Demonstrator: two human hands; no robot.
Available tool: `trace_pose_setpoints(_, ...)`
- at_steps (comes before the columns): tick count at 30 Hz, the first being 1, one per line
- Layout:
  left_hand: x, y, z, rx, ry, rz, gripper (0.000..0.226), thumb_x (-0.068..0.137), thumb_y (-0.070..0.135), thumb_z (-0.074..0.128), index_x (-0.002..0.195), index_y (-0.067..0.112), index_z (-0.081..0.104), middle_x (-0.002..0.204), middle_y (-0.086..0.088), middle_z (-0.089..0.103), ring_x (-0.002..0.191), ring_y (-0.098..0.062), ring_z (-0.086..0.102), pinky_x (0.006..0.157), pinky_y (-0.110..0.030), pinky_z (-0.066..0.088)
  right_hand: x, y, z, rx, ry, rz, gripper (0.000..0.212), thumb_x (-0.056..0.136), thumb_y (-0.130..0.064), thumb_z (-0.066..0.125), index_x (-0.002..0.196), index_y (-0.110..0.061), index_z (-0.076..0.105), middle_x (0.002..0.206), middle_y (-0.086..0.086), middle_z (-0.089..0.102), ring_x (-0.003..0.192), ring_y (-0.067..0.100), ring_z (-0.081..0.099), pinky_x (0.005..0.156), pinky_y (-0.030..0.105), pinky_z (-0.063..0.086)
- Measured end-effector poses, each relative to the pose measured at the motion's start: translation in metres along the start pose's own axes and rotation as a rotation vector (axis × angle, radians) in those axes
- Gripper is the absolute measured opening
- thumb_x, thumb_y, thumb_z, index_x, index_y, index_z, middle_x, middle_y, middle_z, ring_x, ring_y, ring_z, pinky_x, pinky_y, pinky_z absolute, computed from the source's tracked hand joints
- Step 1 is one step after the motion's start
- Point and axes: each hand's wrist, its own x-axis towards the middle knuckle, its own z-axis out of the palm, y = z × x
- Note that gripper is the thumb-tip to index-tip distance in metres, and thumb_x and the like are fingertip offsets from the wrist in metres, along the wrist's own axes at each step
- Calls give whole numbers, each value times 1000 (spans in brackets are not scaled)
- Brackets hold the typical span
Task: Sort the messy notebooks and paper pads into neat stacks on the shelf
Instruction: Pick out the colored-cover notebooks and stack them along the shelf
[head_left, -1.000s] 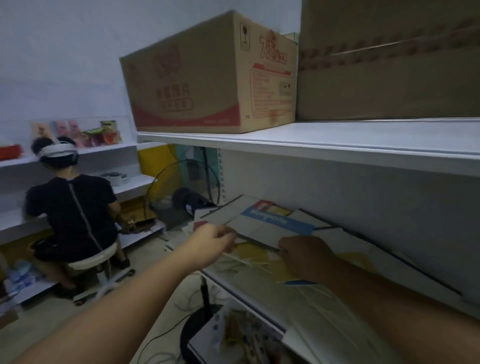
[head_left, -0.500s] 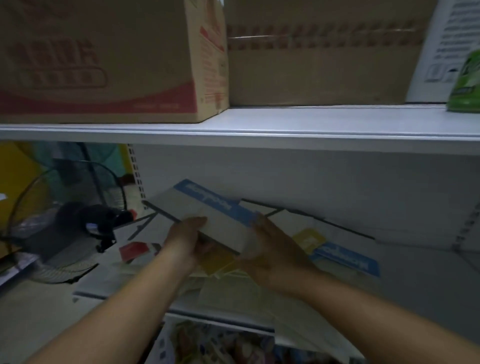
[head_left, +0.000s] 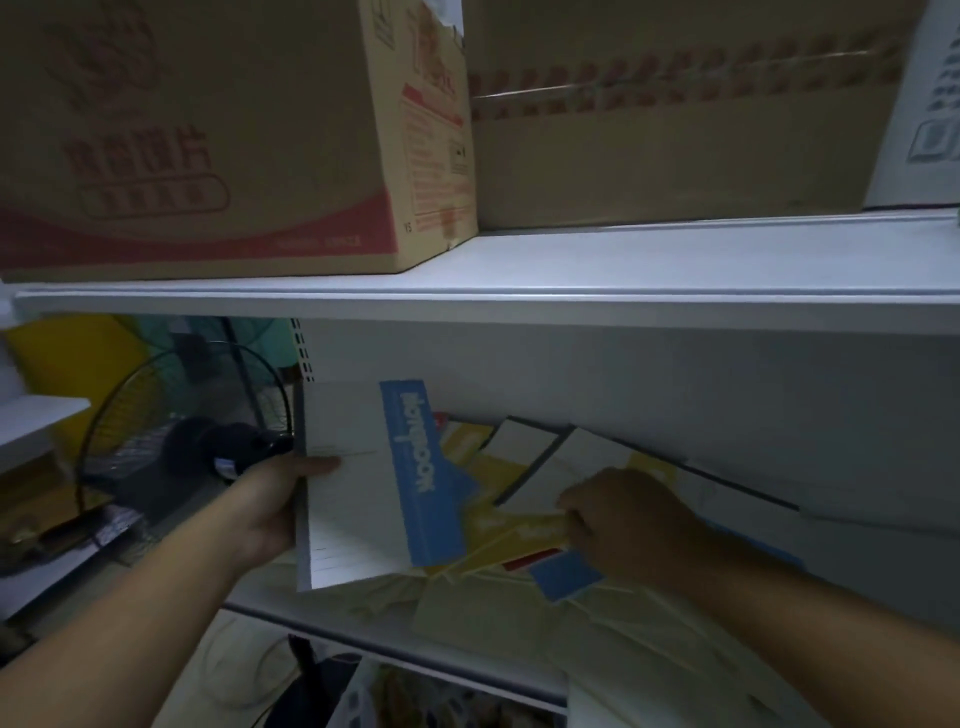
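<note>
Tipped up since the earlier view: blue-banded notebook, now near upright over the left end of the shelf, gripped along its left edge by the left hand, thumb across the lined cover. Right hand curled, pinching the edge of a yellow pad in the loose pile lying askew on the shelf. Step in hand, by judgement: gathering like items; calls next for drawing the yellow pad free and squaring it against the notebook.

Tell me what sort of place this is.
Probably a shop's storeroom: white shelves, big cardboard boxes on the upper one, and a heap of notebooks on the one below.
</note>
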Motion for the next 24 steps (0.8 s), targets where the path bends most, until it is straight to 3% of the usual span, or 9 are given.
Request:
trace_pose_setpoints(2, 0, -1, 3, 37, 26, -9, 10, 92, 4, 52, 97, 6, 61, 73, -16, 71, 79, -33, 62, 67, -42, 48, -5, 3, -6, -24, 377, -51, 25, 70, -8, 60, 56, -22, 45, 42, -9, 18, 34, 0, 16, 38, 17, 7)
trace_pose_setpoints(4, -1, -3, 12, 59, 35, 3, 12, 93, 9, 53, 101, 6, 61, 61, -11, 71, 67, -31, 65, 59, -36, 53, -7, 2, -8, 13, 612, -119, 10, 69, -9, 63, 70, -18, 68, 48, -3, 54, 35, 14, 49, 36, 16, 26)
trace_pose_setpoints(5, -2, -4, 19, 57, 35, 23, 14, 94, 15, 54, 102, 7, 62, 60, -9, 71, 59, -29, 67, 51, -31, 54, -6, -2, -9, 36, 657, -151, 17, 70, -11, 63, 83, -15, 73, 61, 1, 67, 47, 18, 61, 38, 20, 38)
trace_pose_setpoints(8, -6, -9, 35, 53, 0, 72, 23, 95, 31, 52, 88, 13, 64, 58, -2, 71, 48, -15, 67, 37, -18, 48, 3, -23, 3, 143, 616, -355, 41, 62, -9, 68, 102, -15, 72, 93, 4, 75, 77, 20, 72, 59, 31, 58)
trace_pose_setpoints(13, -1, -20, 15, -23, -10, 35, 24, 93, 9, 49, 111, -1, 62, 82, -20, 71, 73, -33, 67, 71, -39, 53, 23, -48, 44, 215, 443, -621, 24, 90, -17, 59, 109, -12, 72, 116, 3, 68, 106, 21, 65, 88, 36, 55)
trace_pose_setpoints(16, 6, -18, -6, -50, 35, 56, 16, 92, 6, 48, 96, 1, 63, 69, -17, 71, 69, -33, 64, 67, -39, 49, 38, -55, 55, 207, 393, -715, 26, 95, -22, 55, 113, -11, 69, 123, 3, 65, 117, 23, 59, 96, 38, 50)
trace_pose_setpoints(19, 12, -19, -13, -129, -44, 55, 25, 82, 10, 59, 105, 1, 63, 85, -21, 71, 82, -38, 64, 72, -43, 51, 56, -74, 51, 252, 386, -763, 37, 101, -27, 38, 113, -11, 69, 124, 4, 64, 120, 24, 57, 101, 37, 46)
trace_pose_setpoints(22, 25, -16, -37, -169, -67, 98, 44, 74, 4, 63, 117, 9, 59, 107, -24, 67, 97, -43, 63, 79, -52, 52, 70, -92, 47, 350, 347, -583, 44, 100, -39, 32, 116, -13, 64, 123, 7, 64, 118, 23, 55, 99, 31, 42)
trace_pose_setpoints(24, 34, -9, -64, -171, -24, 153, 38, 80, -1, 60, 114, 15, 60, 106, -20, 68, 96, -40, 64, 79, -50, 52, 81, -93, 45, 367, 325, -226, 57, 97, -53, 24, 117, -14, 61, 115, 6, 65, 106, 22, 59, 86, 31, 46)
